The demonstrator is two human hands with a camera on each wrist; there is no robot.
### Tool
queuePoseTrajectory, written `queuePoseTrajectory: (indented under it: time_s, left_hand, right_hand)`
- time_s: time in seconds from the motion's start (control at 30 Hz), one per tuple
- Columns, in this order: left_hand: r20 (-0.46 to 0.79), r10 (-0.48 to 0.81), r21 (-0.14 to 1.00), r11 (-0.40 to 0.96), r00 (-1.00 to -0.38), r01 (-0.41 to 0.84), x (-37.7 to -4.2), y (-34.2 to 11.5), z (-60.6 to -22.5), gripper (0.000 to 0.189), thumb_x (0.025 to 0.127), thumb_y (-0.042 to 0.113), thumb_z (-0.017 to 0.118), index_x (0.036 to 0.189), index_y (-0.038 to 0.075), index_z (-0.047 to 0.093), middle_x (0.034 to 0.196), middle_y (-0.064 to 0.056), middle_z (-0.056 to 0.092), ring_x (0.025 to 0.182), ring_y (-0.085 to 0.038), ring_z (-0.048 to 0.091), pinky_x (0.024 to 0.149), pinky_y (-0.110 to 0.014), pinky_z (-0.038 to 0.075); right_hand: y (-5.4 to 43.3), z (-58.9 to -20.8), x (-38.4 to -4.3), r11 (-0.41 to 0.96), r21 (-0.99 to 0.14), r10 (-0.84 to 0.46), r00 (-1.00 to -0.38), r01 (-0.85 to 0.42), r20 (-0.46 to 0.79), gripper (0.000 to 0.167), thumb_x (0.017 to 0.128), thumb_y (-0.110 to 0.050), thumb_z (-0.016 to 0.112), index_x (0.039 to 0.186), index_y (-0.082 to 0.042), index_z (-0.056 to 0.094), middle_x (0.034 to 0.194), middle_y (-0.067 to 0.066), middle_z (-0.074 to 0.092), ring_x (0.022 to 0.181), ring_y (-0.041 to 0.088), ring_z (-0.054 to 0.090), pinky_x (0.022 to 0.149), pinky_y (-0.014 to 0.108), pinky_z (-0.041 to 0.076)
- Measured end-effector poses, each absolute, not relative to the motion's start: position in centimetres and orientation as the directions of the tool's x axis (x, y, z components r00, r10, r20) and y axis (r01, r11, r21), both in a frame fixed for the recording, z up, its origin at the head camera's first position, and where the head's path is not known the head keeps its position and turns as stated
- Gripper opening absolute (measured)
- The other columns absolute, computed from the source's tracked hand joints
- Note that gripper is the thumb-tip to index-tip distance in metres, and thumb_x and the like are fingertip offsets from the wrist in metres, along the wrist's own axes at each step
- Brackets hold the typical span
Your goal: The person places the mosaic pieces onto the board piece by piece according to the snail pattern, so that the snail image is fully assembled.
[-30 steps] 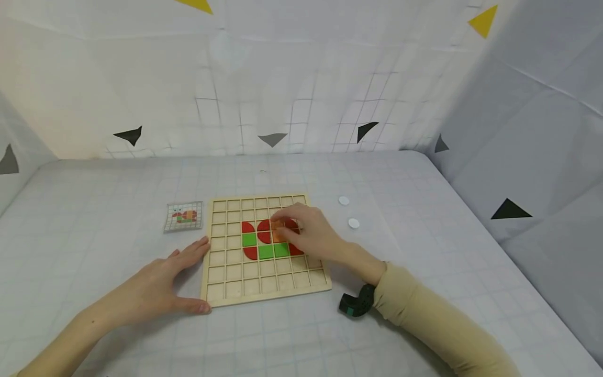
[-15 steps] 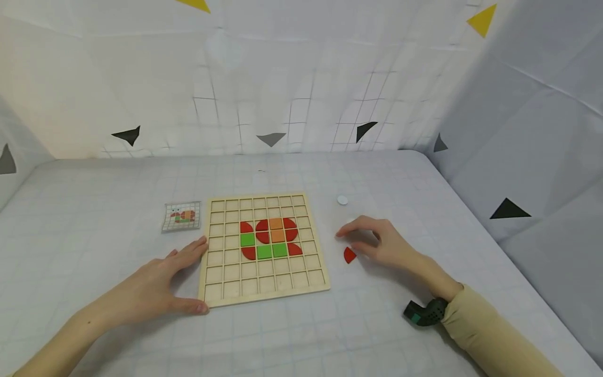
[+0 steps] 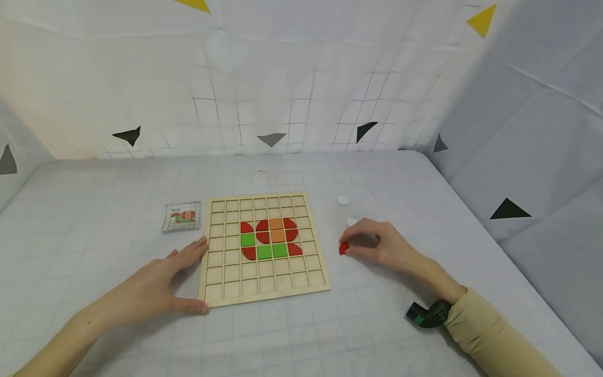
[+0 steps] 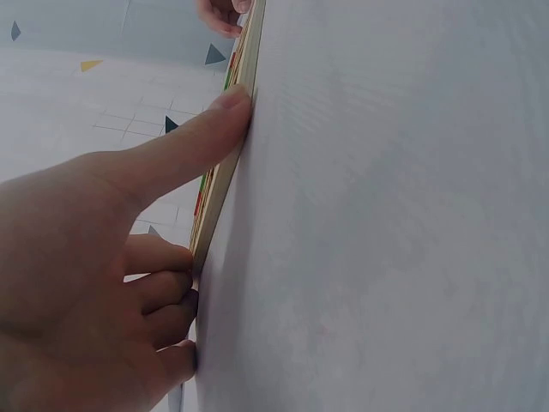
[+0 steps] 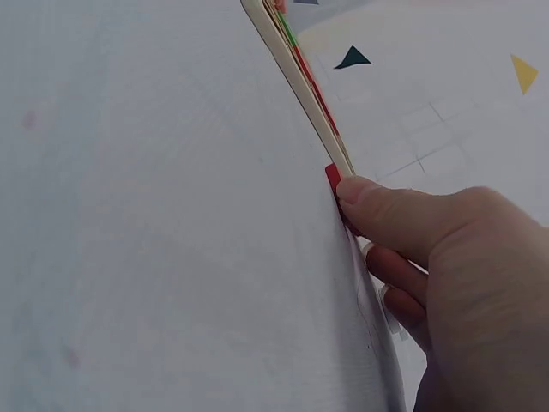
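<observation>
A wooden grid board (image 3: pixel 264 277) lies flat on the table, with red quarter-circle, green square and orange square tiles set in its middle cells. My left hand (image 3: pixel 155 288) spreads along the board's left side, thumb at the near corner and fingertips higher up the edge. In the left wrist view its thumb (image 4: pixel 193 142) touches the board's rim. To the right of the board, my right hand (image 3: pixel 383 246) pinches a loose red quarter-circle tile (image 3: pixel 344 248) between thumb and fingers, low over the table. The right wrist view shows the thumb (image 5: pixel 386 206) on this red tile (image 5: pixel 333 176).
A small picture card (image 3: pixel 182 217) with a coloured grid pattern lies left of the board. Two white discs lie on the right, one farther back (image 3: pixel 343 200), the other white disc (image 3: pixel 351 222) just beyond my right hand. A dark wrist device (image 3: pixel 428 314) hangs below the right wrist.
My right hand has left the orange tiles on the board and moved right to the loose red quarter-circle tile, which it now pinches and has shifted slightly. The left hand stays put.
</observation>
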State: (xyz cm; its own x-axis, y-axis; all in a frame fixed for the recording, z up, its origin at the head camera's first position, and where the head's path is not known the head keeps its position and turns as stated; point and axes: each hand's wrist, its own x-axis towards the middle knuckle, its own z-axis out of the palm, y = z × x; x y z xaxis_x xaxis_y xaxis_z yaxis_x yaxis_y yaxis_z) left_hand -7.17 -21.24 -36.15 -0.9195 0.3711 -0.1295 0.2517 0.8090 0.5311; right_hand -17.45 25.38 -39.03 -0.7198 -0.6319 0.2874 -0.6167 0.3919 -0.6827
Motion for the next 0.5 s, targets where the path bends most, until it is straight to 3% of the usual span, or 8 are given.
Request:
queuePoseTrajectory:
  time_s: [0.23,0.5]
  left_hand:
    - [-0.127,0.371,0.532,0.809,-0.92,0.252,-7.13,-21.25,-36.18,0.118,0.063,0.081,0.07,0.158,0.021,0.032,0.166,0.0,0.025,0.138,-0.06,0.032,0.107,-0.074,0.029]
    - [-0.13,0.371,0.536,0.806,-0.919,0.249,-7.18,-21.22,-36.14,0.118,0.064,0.081,0.07,0.158,0.02,0.032,0.166,0.0,0.025,0.139,-0.06,0.03,0.108,-0.073,0.028]
  right_hand:
    - [25.58,-38.92,-17.54,0.403,-0.668,-0.621,-0.724,-0.625,0.302,0.033,0.081,-0.014,0.084,0.112,-0.018,0.073,0.107,-0.008,0.072,0.104,0.01,0.064,0.098,0.018,0.047]
    - [25.35,-38.77,-17.49,0.433,-0.652,-0.595,-0.741,-0.623,0.312,0.032,0.08,-0.011,0.084,0.11,-0.018,0.073,0.105,-0.006,0.073,0.099,0.011,0.065,0.092,0.021,0.05]
